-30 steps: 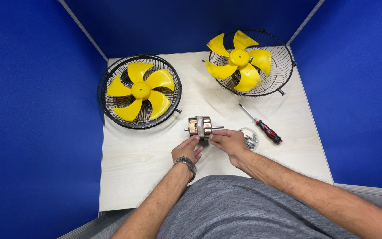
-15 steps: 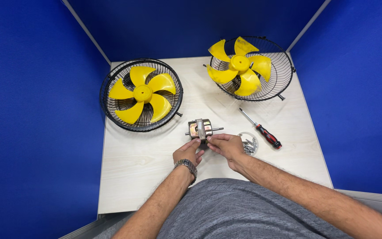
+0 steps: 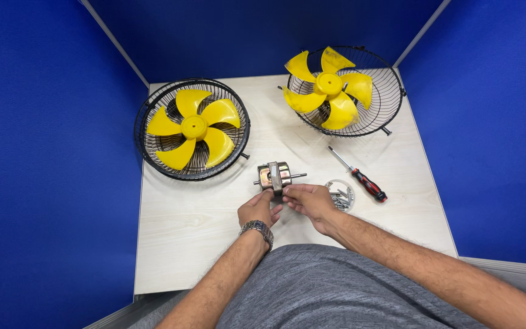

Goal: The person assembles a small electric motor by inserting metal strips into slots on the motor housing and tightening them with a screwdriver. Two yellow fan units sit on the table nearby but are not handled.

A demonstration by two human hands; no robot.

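A small metal fan motor (image 3: 274, 175) with a shaft sticking out on each side lies on the pale wooden table (image 3: 190, 244). My left hand (image 3: 257, 209), with a wristwatch on the wrist, touches its near left edge with the fingertips. My right hand (image 3: 309, 201) pinches the motor's near side from the right. Both hands sit just in front of the motor.
A black wire guard with a yellow fan blade (image 3: 192, 128) lies at the back left. A second guard with a yellow blade (image 3: 336, 89) sits tilted at the back right. A red-and-black screwdriver (image 3: 360, 176) and a small clear dish of screws (image 3: 341, 195) lie right of my hands. Blue partition walls surround the table.
My hands and the motor stay in nearly the same place. The view has shifted slightly.
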